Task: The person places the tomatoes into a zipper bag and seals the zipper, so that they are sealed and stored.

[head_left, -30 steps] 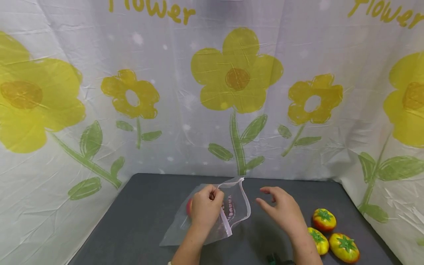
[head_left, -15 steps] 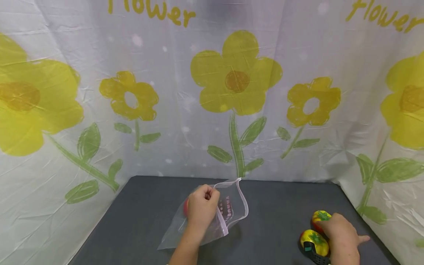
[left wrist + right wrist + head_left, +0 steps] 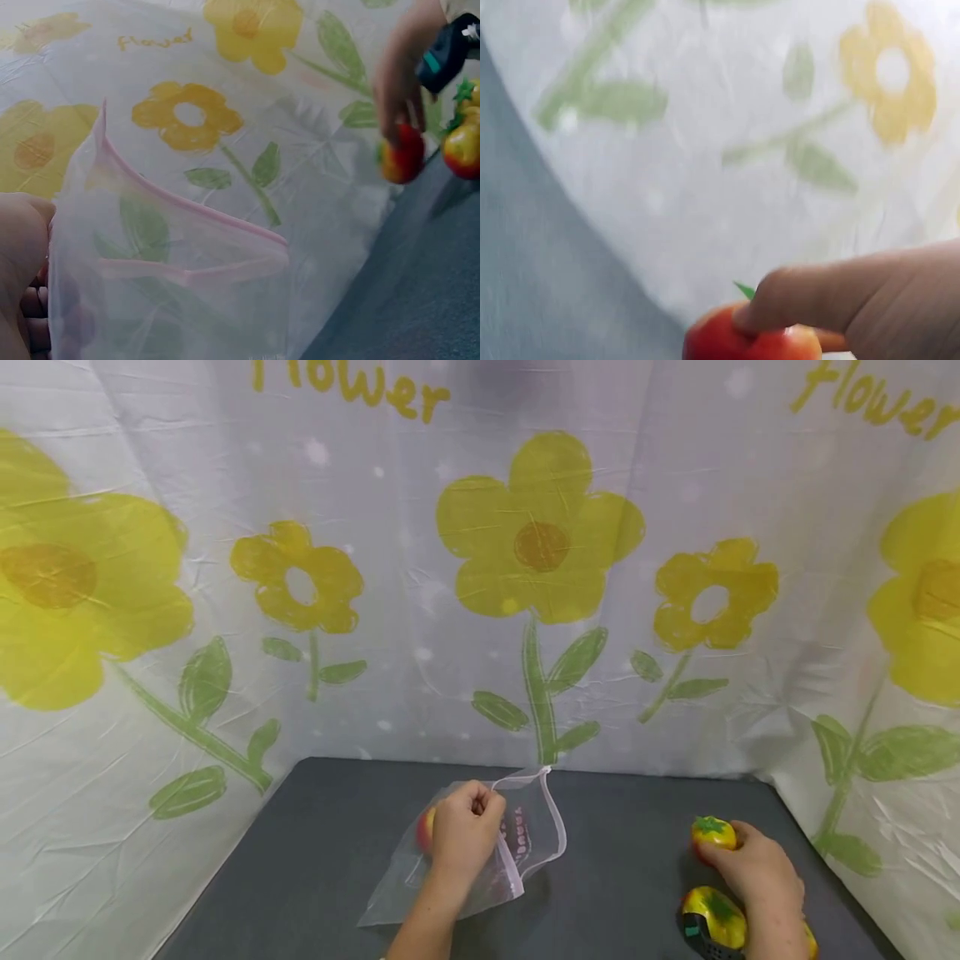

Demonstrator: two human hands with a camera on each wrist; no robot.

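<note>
As a yellow-&-red fruit [image 3: 708,835] is pinched btwn thumb & fingers of the R hand [image 3: 761,868], leafy top up, a clear zip bag [image 3: 487,889] is held near its mouth by the L hand [image 3: 465,831], well apart across the dark worktop [image 3: 600,852]. R grip: narrowed on the fruit; L grip: taken up w/ the bag's film. By the pink-edged mouth, parted & turned right, the fruit's side is faced; that line is judged the one that counts. No long axis is made plain on the roundish fruit. Inside the bag, a red-&-yellow item [image 3: 425,829] is seen thru the film, partly hidden by the L hand. On the worktop, nearer the camera, a 2nd fruit [image 3: 716,914] is shown, w/ a 3rd fruit [image 3: 811,940] mostly hidden by the R wrist.
</note>
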